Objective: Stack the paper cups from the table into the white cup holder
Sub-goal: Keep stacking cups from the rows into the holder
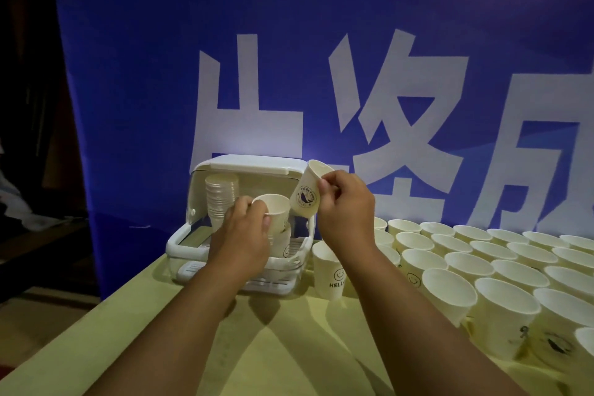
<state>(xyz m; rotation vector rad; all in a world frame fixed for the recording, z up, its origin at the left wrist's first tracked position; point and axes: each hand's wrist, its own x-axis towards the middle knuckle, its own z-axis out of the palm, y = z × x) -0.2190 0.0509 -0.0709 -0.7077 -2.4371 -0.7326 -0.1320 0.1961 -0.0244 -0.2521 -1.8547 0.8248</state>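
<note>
Table (289,347): left hand (244,230) grips upright cup (279,208); right hand (346,207) pinches tilted cup (308,191).

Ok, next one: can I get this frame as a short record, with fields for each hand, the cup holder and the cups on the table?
left hand: grips an upright paper cup by its rim, at the holder's opening
right hand: pinches a tilted printed cup, above and right of the first
white cup holder: lid raised, a stack of cups inside on its left
table: many loose cups upright in rows on the right
</note>
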